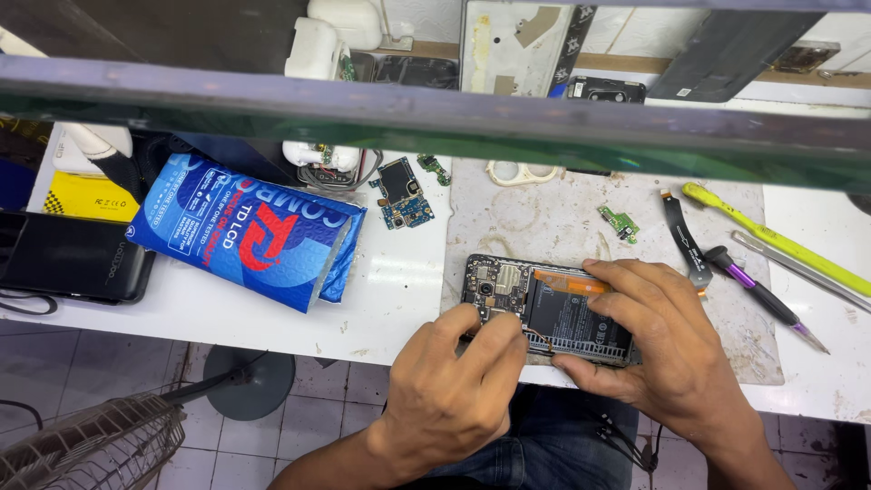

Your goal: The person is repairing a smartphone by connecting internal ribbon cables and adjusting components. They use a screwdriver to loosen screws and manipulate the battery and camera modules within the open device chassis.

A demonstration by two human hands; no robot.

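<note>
An opened smartphone [544, 307] lies on a stained grey work mat [544, 213] at the bench's front edge, its black battery and circuit board exposed. My right hand [662, 340] grips its right end, fingers over the battery's top and thumb under the near edge. My left hand [458, 386] pinches at the phone's lower left, near the board and a thin orange wire. Whether it holds a small tool I cannot tell.
A blue padded pouch [249, 231] lies left of the mat. A small circuit board [402, 192], a green connector board [619, 222], a flex cable [685, 240], a yellow-green pry tool [771, 238], a purple-tipped tool [762, 295] and tweezers [798, 270] surround it. A black phone [68, 259] sits far left.
</note>
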